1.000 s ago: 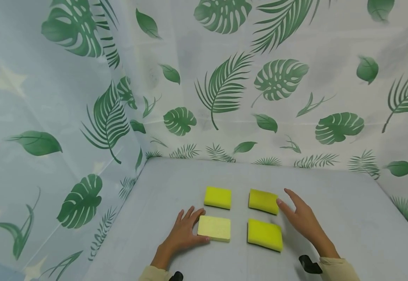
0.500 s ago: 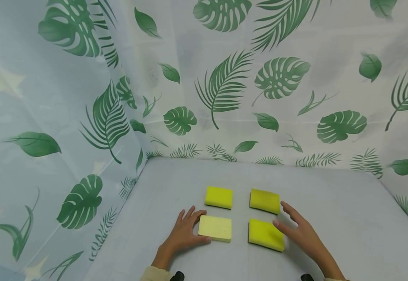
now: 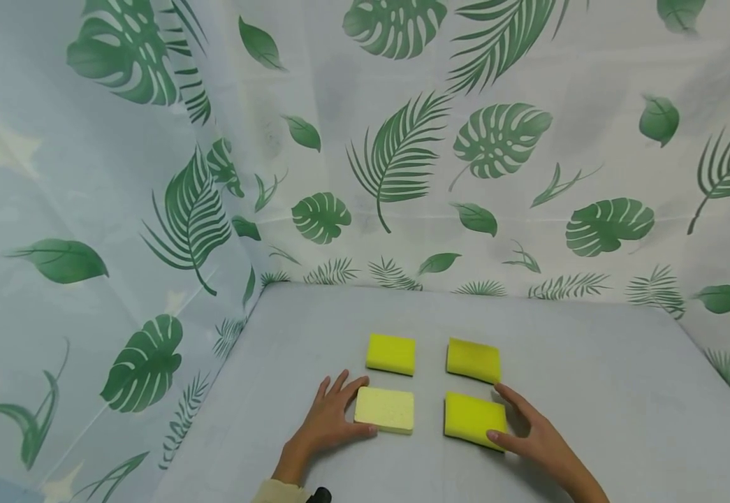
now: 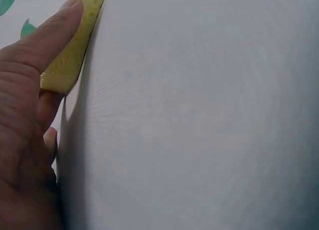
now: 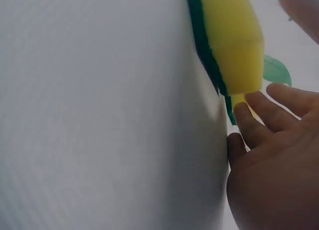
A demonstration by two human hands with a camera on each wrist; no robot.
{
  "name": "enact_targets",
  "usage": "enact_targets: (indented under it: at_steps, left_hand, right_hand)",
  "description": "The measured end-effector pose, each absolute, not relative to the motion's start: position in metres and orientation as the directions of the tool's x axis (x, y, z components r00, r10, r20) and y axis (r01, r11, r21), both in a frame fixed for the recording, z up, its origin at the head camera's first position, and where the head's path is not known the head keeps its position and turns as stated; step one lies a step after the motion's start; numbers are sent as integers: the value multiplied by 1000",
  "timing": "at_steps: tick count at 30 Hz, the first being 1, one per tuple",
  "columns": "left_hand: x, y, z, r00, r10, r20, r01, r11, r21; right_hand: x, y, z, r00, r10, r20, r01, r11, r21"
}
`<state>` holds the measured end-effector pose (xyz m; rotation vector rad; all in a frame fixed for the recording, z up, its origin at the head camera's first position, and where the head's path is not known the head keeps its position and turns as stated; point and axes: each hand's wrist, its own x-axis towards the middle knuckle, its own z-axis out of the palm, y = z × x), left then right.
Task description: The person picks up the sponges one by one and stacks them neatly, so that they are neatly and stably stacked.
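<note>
A pale yellow sponge [image 3: 385,410] lies flat on the table at the near left. My left hand [image 3: 333,416] holds its left end, thumb along the near edge and index finger at the far corner. The left wrist view shows that thumb against the porous side of the sponge [image 4: 70,63]. At the near right is a bright yellow sponge [image 3: 471,413] with a dark green scouring layer underneath. Around its right end my right hand [image 3: 539,441] is spread, thumb overlapping the near corner in the head view. In the right wrist view that thumb stands apart from the sponge [image 5: 237,45].
Two more bright yellow sponges lie farther back, the far left sponge [image 3: 390,354] and the far right sponge [image 3: 473,360]. The pale grey table [image 3: 314,321] meets a leaf-patterned curtain [image 3: 402,244] at the back and sides.
My right hand has come nearer from beside the far right sponge to the right end of the near right one. The left hand stays at the pale yellow sponge.
</note>
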<state>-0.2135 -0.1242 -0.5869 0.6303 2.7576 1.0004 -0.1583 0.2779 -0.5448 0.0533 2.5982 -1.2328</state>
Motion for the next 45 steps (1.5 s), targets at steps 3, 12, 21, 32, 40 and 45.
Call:
enact_targets:
  at_steps: [3, 12, 21, 32, 40, 45]
  left_hand:
    - [-213, -123, -587, -906, 424, 4, 327, 694, 642]
    - [-213, -123, -586, -911, 413, 4, 317, 693, 648]
    - [-212, -124, -585, -916, 401, 2, 302, 686, 662]
    - [-212, -124, -584, -915, 404, -17, 293, 691, 661]
    - [-213, -124, -585, -912, 409, -23, 299, 702, 646]
    - [-214, -125, -584, -914, 406, -24, 293, 698, 654]
  right_hand:
    - [-157, 278, -549, -966, -97, -238, 123, 639, -759]
    - [-154, 281, -560, -966, -160, -205, 52, 652, -756]
    - [-152, 281, -562, -974, -179, -140, -12, 656, -755]
    - [-153, 276, -561, -974, -104, -200, 78, 677, -732]
    - [-156, 267, -555, -971, -84, -222, 118, 643, -757]
    - [-164, 253, -547, -977, -117, -180, 75, 597, -799]
